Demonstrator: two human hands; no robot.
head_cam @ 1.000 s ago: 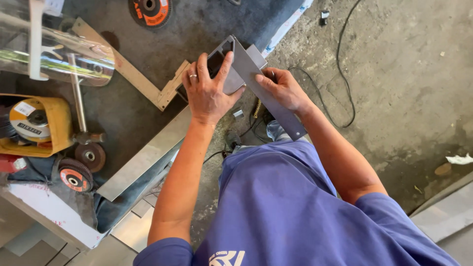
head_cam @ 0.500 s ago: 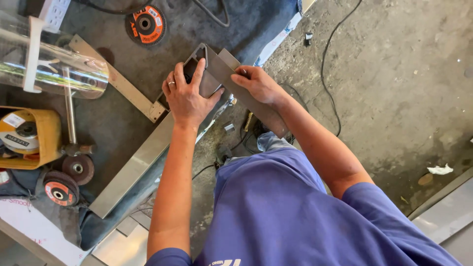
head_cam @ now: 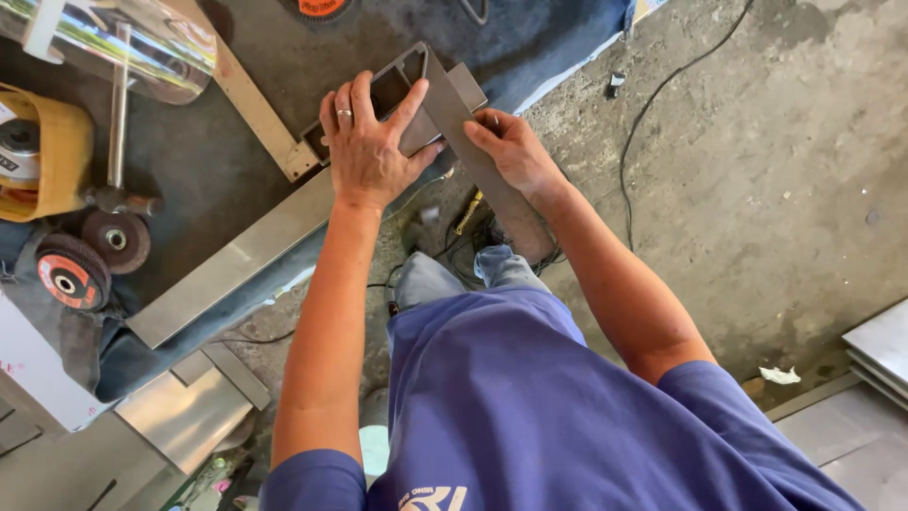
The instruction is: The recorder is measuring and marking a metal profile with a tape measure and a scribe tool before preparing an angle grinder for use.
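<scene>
At the far left of the dark worktop (head_cam: 227, 170) sits a yellow tool (head_cam: 43, 151), and just near of it lie two grinding discs (head_cam: 90, 255), one with a red ring and one brown. A shiny steel tube (head_cam: 123, 38) lies across the far left corner, with a thin rod (head_cam: 118, 109) running nearward from it. A wooden strip (head_cam: 251, 104) slants from the far edge down to the middle of the worktop. A long flat steel bar (head_cam: 236, 260) lies along the near edge of the worktop, rising toward the right.

The left hand (head_cam: 369, 142), with a ring on one finger, lies flat on a grey metal section (head_cam: 407, 85) that rests on the right end of the worktop; its fingers (head_cam: 359, 99) are spread over the top and the thumb hooks around the right side, pressing it down. The hollow end of the section faces far.

The right hand (head_cam: 511, 151) sits just to the right, its fingers closed on a grey metal strip (head_cam: 473, 156) that runs from the section's far corner diagonally nearward and rightward past the worktop's edge, over the concrete floor (head_cam: 757, 189). A black cable (head_cam: 643, 123) trails across the floor to the right, and stacked metal sheets (head_cam: 880, 355) show at the near right edge
</scene>
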